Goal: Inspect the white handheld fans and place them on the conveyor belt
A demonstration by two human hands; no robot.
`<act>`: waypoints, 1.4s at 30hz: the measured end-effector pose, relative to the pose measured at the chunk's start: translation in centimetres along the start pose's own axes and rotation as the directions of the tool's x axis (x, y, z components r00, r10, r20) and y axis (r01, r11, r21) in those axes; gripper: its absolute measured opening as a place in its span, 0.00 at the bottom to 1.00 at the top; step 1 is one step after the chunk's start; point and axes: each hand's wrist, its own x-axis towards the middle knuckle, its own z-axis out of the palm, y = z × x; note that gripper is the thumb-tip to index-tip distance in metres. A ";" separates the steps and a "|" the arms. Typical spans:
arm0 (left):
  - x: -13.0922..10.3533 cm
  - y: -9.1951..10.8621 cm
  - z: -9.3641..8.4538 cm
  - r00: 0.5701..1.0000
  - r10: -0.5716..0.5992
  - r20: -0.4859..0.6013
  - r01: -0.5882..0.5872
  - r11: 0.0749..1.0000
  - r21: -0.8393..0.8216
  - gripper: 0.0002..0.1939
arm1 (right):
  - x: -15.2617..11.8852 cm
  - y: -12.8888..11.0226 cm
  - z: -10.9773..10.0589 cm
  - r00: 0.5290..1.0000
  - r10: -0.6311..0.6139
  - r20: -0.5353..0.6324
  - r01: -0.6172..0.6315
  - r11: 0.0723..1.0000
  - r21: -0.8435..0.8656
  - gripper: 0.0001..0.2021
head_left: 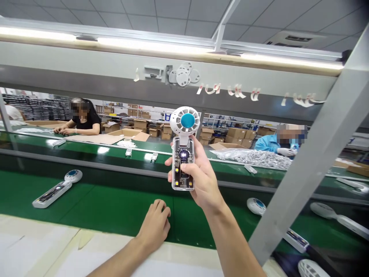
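Raised in front of me is a small handheld fan (pixel 183 154) with a round white head, a blue centre and a clear handle showing a dark circuit board. My right hand (pixel 203 179) is closed around the handle, its thumb pressed on the front near the middle. Lights glow on the board above and below the thumb. Low at the near side of the green conveyor belt (pixel 115 204), my left hand (pixel 155 221) rests with its fingers curled together. Nothing shows in it, though its palm side is hidden.
Another fan (pixel 57 189) lies on the belt at left; several more lie at right, one (pixel 256 207) partly behind a slanted metal post (pixel 311 154). Beyond, two co-workers sit by a second belt with a heap of grey-white parts (pixel 259 158). Tape strips hang from the overhead beam (pixel 245 77).
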 end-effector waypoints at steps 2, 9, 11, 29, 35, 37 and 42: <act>-0.1 0.0 0.0 1.000 -0.004 0.001 0.004 1.000 -0.010 0.13 | 0.0 -0.2 0.0 1.000 0.015 0.013 -0.015 1.000 0.022 0.41; -0.2 0.1 -0.2 1.000 -0.022 0.017 0.022 1.000 -0.022 0.13 | -0.2 -0.8 -0.1 0.999 0.032 0.027 -0.032 0.999 -0.013 0.44; -0.2 0.2 -0.2 0.999 -0.030 0.020 0.030 0.999 -0.025 0.14 | -0.2 -0.8 -0.1 0.999 0.029 0.027 -0.029 1.000 -0.008 0.42; 0.0 0.2 -0.1 0.999 -0.038 0.009 0.039 0.997 -0.060 0.14 | -0.5 -1.1 0.0 0.999 0.039 0.016 -0.039 0.999 -0.019 0.39; -0.2 0.2 -0.2 0.999 -0.046 0.018 0.047 0.997 -0.055 0.14 | -0.6 -1.3 0.7 0.998 0.005 -0.057 -0.006 1.000 -0.016 0.37; -0.1 0.2 -0.2 0.999 -0.048 0.021 0.049 0.997 -0.054 0.14 | -0.5 -1.3 0.8 0.992 -0.005 -0.127 0.007 1.000 0.019 0.34; 0.0 0.3 -0.2 0.999 -0.044 0.028 0.045 0.998 -0.052 0.12 | -0.6 -2.5 -0.4 0.976 0.159 -0.150 -0.141 0.982 0.127 0.20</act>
